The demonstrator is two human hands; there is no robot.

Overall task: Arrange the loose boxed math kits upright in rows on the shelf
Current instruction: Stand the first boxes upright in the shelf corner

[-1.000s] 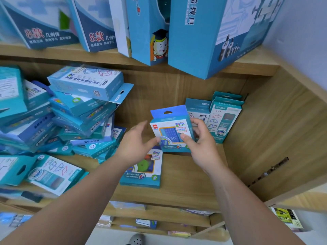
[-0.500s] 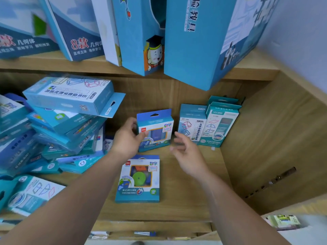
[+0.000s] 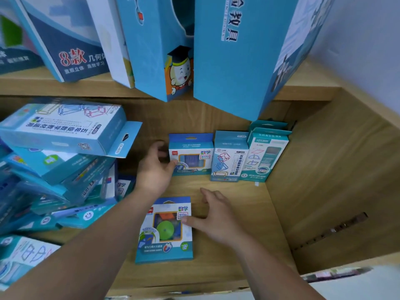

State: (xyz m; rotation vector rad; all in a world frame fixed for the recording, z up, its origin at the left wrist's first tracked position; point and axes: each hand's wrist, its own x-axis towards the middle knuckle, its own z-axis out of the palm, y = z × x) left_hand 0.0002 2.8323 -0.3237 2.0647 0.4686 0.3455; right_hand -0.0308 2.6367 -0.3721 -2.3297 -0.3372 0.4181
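Note:
A small blue boxed kit [image 3: 191,154] stands upright at the back of the wooden shelf [image 3: 227,269], touching a taller teal kit [image 3: 230,156] and another upright kit [image 3: 267,154] to its right. My left hand [image 3: 157,169] grips the small box's left edge, thumb on its front. A flat boxed kit [image 3: 165,230] with a green disc lies face up near the shelf's front. My right hand [image 3: 216,215] is spread, its thumb touching that flat box's right edge.
A messy pile of loose blue kits [image 3: 58,161] fills the shelf's left half, one long box [image 3: 62,126] on top. Large blue boxes [image 3: 233,50] stand on the upper shelf and overhang. The wooden side wall [image 3: 333,169] closes the right.
The small blue box went from both hands to standing upright beside the taller kits. My right hand let go and dropped toward the flat box at the front.

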